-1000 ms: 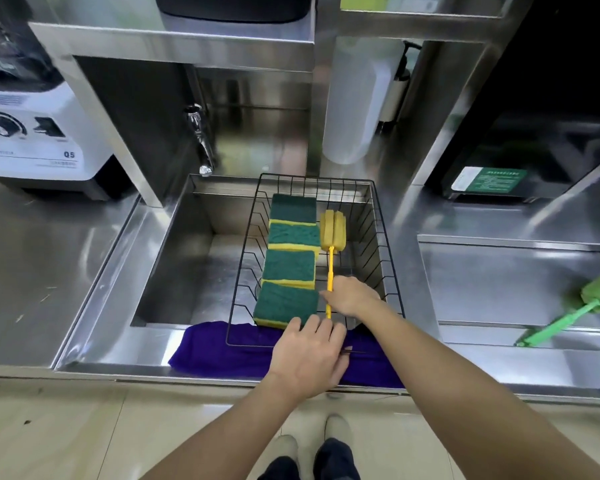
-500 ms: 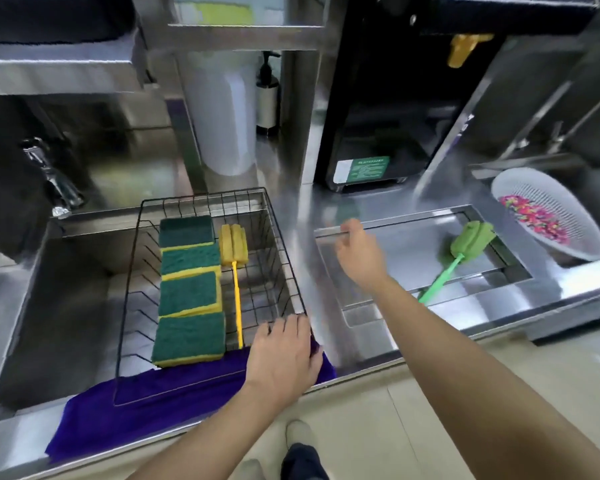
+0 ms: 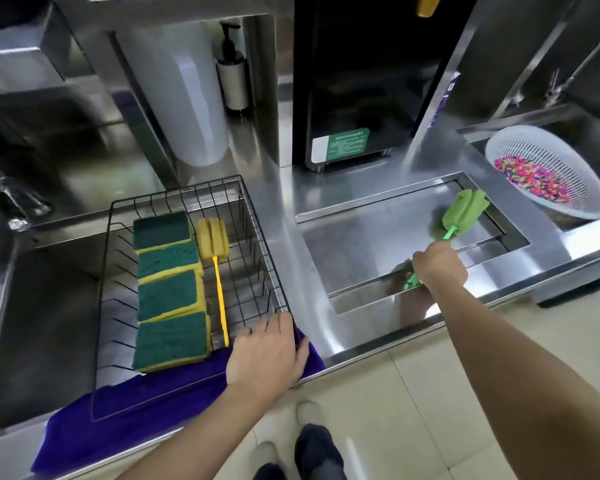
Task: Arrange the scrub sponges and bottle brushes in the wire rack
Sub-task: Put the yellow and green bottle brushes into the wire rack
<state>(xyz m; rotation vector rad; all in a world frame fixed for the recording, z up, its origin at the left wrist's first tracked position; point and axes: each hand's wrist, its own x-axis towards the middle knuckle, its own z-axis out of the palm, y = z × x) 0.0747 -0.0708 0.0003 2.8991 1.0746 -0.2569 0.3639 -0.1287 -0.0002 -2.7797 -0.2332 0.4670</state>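
A black wire rack (image 3: pixel 267 251) sits over the left sink. Inside it, several green-and-yellow scrub sponges (image 3: pixel 168 292) lie overlapping in a row, with a yellow bottle brush (image 3: pixel 219 271) lying along their right side. My left hand (image 3: pixel 265 351) rests on the rack's near right corner, fingers over the wire rim. My right hand (image 3: pixel 437 266) is closed around the handle of a green bottle brush (image 3: pixel 465 214), whose foam head lies in the shallow recessed tray (image 3: pixel 361 233) on the right.
A purple cloth (image 3: pixel 118 410) hangs over the counter's front edge under the rack. At the far right a white colander (image 3: pixel 575 168) holds colourful bits. A black appliance (image 3: pixel 361 81), a pump bottle (image 3: pixel 232 77) and a white cylinder (image 3: pixel 184 98) stand at the back.
My right hand left the yellow brush in the rack, swung right over the tray and closed on the green brush's handle. The view turned right. My left hand stayed on the rack corner.
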